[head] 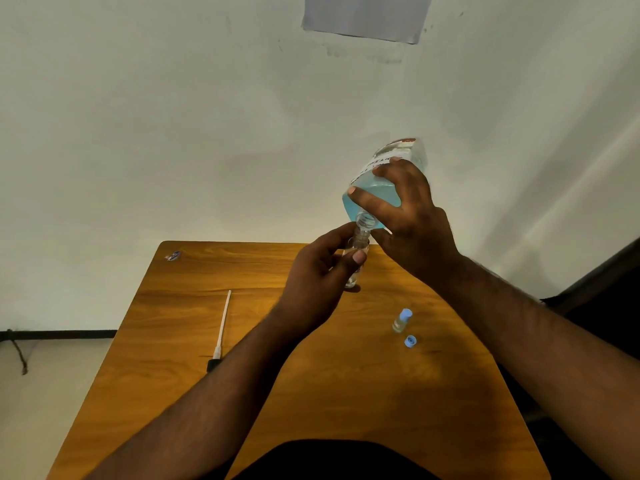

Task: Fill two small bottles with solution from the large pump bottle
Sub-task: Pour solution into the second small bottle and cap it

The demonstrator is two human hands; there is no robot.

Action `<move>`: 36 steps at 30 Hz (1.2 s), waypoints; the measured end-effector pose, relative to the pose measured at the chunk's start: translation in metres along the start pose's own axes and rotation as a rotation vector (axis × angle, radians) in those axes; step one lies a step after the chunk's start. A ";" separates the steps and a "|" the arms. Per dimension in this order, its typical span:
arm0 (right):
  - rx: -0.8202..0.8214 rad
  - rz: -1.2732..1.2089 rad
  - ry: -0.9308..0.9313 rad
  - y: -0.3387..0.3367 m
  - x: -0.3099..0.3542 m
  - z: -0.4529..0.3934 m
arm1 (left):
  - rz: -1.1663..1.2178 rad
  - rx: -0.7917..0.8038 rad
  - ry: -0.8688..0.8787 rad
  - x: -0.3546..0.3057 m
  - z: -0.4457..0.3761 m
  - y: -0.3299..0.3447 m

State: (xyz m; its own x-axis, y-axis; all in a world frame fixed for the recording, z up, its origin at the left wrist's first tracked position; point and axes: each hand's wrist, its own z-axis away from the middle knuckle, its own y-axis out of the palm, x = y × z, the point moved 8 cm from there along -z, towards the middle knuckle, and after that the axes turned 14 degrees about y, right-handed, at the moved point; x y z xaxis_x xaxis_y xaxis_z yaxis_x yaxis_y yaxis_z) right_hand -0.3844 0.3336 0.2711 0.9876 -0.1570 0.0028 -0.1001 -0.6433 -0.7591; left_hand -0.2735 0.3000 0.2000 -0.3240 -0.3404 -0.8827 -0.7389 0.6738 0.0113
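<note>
Head view: the right hand (412,216) has its grip curled round one large bottle (384,181) of blue solution, tipped neck-down with its pump off. Its mouth meets the one open small bottle (358,252) pinched in the left hand (318,278) above the wooden worktop (242,341). A second small bottle (401,320), capped blue, stands beside one loose blue cap (410,341). One pump tube (221,327) lies left.

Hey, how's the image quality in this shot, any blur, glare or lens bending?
Head view: wide-angle bending curves the wooden table edges; dim, warm light; soft glare streaks on the right wall; the small clear bottle in the left hand looks soft, its fill level unreadable.
</note>
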 end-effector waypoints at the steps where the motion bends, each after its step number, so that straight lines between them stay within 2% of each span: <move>1: 0.003 0.001 0.000 0.000 0.000 0.000 | -0.002 0.002 0.001 0.000 0.000 0.000; 36: 0.013 0.007 0.003 -0.001 0.001 -0.004 | -0.042 0.014 -0.011 0.003 -0.004 -0.002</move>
State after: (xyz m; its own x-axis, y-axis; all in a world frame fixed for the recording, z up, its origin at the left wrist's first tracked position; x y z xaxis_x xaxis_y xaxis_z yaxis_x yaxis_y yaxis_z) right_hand -0.3837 0.3309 0.2742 0.9865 -0.1640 -0.0008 -0.1058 -0.6327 -0.7672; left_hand -0.2752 0.2949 0.1987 -0.2864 -0.3608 -0.8876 -0.7434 0.6681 -0.0317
